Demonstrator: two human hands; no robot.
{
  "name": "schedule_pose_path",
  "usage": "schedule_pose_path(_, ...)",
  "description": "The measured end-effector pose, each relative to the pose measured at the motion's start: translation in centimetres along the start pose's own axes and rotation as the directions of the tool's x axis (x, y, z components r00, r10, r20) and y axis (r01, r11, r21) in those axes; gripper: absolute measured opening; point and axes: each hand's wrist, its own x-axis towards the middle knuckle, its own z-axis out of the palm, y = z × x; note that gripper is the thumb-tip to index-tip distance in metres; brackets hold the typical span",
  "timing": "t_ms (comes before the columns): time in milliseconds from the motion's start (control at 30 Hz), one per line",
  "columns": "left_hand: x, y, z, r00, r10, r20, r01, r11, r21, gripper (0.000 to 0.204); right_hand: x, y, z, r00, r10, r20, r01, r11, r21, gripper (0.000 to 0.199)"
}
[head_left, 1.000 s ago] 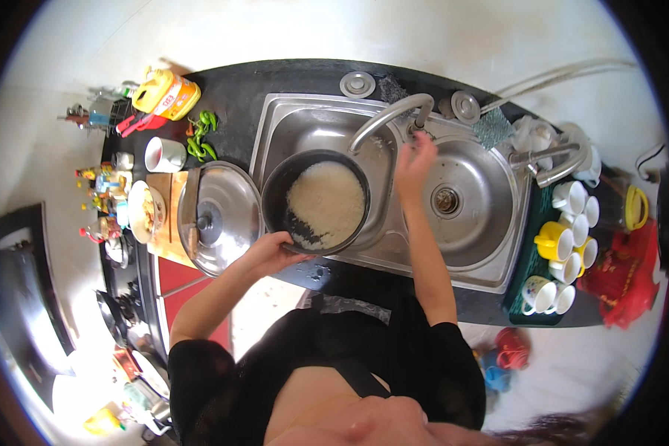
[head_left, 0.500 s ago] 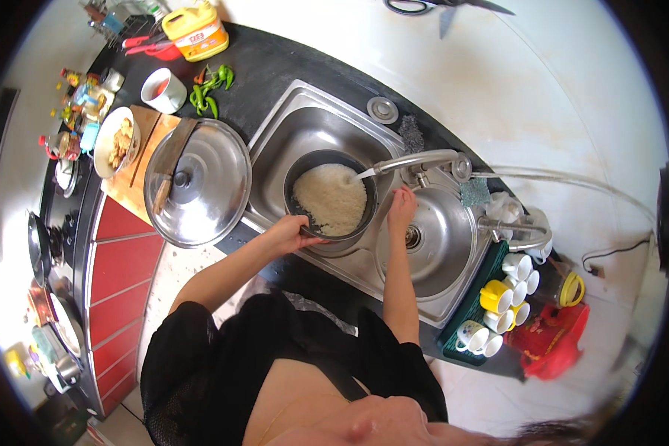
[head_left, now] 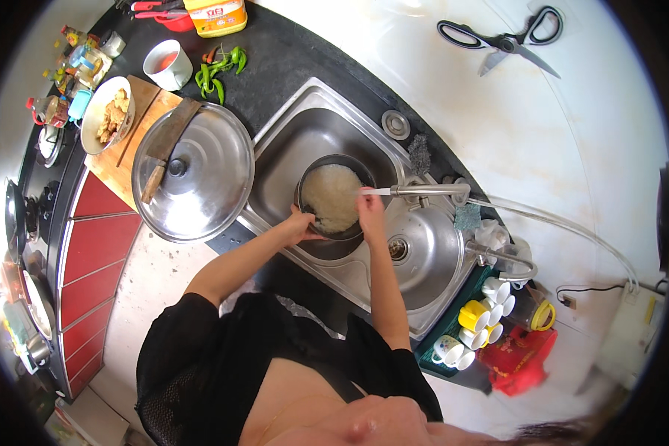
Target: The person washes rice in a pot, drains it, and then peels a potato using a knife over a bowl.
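Observation:
A dark round pot (head_left: 302, 195) of white rice (head_left: 330, 192) in cloudy water sits in the left basin of the steel sink (head_left: 279, 141). My left hand (head_left: 302, 227) grips its near-left rim, the thumb on the inside edge. At the right rim, my right hand (head_left: 372, 215) is closed on the pot's edge, just under the tap's spout; part of its grip is hidden. The metal tap (head_left: 427, 190) reaches in from the right, its pale tip above the rice. Whether water still runs is hard to make out.
Left of the sink lie a large steel lid (head_left: 219, 167) with a cleaver (head_left: 172, 137) on it, a cutting board (head_left: 119, 177), a bowl of food chunks (head_left: 89, 123), a white mug (head_left: 178, 76) and green peppers (head_left: 214, 78). Several cups (head_left: 474, 316) stand on a green tray at right.
My right hand has moved from beside the tap, over the sink divider, left to the pot's right rim. My left hand keeps its hold. The view has shifted a little.

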Motion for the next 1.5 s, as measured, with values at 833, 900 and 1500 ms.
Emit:
schedule_pose_path(833,8.9,2.2,-4.4,0.789,0.523,-0.322,0.036,0.483,0.875,0.058,3.2,12.0,8.6,0.803,0.135,0.580,0.490,0.402,-0.773,0.040)
schedule_pose_path(900,8.9,2.6,-3.7,0.768,0.632,-0.105,-0.211,0.404,0.890,0.047,5.2,12.0,8.8,0.734,-0.031,0.679,0.658,0.281,-0.699,0.032)
schedule_pose_path(1500,10.0,1.1,-2.1,0.558,0.814,-0.163,-0.364,0.417,0.833,0.026,2.5,13.5,11.8,0.977,0.163,0.138,-0.032,0.750,-0.660,0.054)
